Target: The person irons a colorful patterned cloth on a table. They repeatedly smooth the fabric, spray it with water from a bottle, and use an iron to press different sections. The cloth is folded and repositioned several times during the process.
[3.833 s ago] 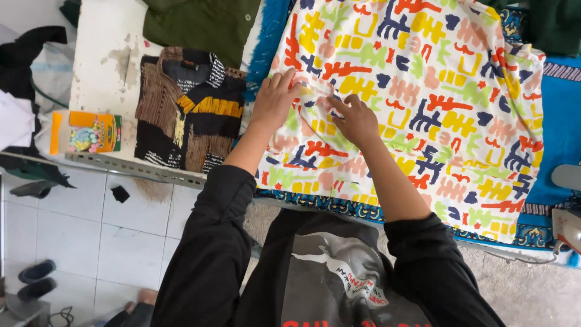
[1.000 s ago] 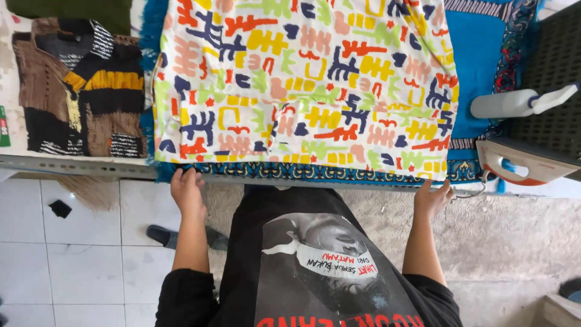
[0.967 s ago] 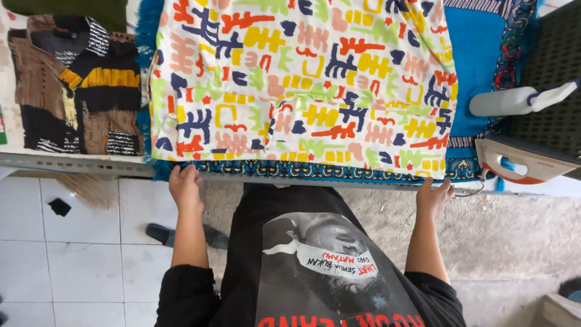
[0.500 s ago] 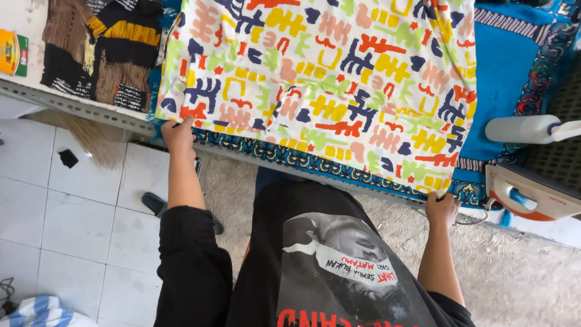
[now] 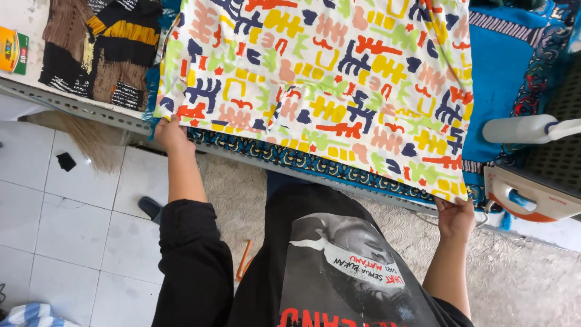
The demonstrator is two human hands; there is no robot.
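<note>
Nearby, iron (image 5: 532, 197) beside patterned cloth (image 5: 327, 85).

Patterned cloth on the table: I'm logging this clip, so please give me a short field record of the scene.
cloth: patterned cloth spread flat on a blue cover
left hand: left hand grips the near left corner
right hand: right hand grips the near right corner
to the right: iron, white spray bottle
to the left: brown striped garment
</note>
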